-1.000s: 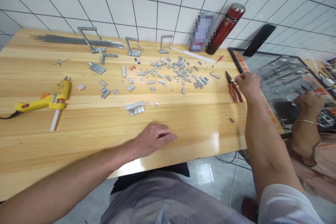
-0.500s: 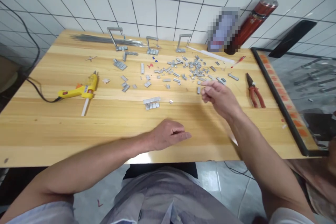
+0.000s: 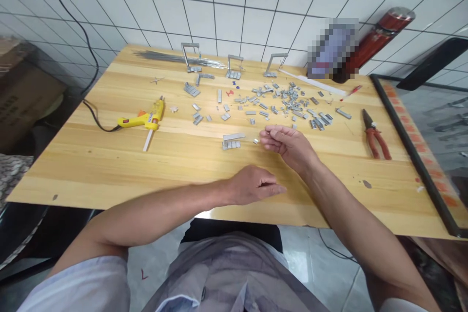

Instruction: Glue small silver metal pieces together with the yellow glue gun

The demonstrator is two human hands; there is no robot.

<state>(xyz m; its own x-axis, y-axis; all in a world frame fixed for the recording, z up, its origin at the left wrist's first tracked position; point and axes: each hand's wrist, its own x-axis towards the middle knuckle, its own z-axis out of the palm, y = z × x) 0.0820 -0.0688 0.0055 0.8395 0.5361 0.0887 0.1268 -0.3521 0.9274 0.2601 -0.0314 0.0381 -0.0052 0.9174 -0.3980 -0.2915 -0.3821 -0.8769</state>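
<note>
Silver metal bracket with a flat bar and a row of small plates (image 3: 233, 144): on the pale wooden tabletop (image 3: 120, 170), in front of the person, beyond the left hand and to the left of the right hand's fingertips, apart from both.
Small shiny metal chip (image 3: 256, 141): lies between the bracket and the right hand, just beside its fingertips.
Left hand (image 3: 254, 186): loosely closed, fingers curled under, thumb pointing right; the inside of the curl is hidden, so I cannot tell whether it holds anything.
Right hand (image 3: 290, 146): fingers half bent, thumb close to the forefinger; I cannot tell whether something tiny is pinched there.
Loose grey metal pieces (image 3: 292, 97): strewn beyond the right hand, densest toward the right.
Silver metal frames: three stand upright near the tiled wall (image 3: 230, 9), the rightmost (image 3: 270, 64) behind the loose pieces.
Yellow glue gun (image 3: 155, 114): lies at the left, a white glue stick (image 3: 148, 140) projecting from it toward the person.
Pliers with red handles (image 3: 370, 128): lie to the right, well apart from both hands.
</note>
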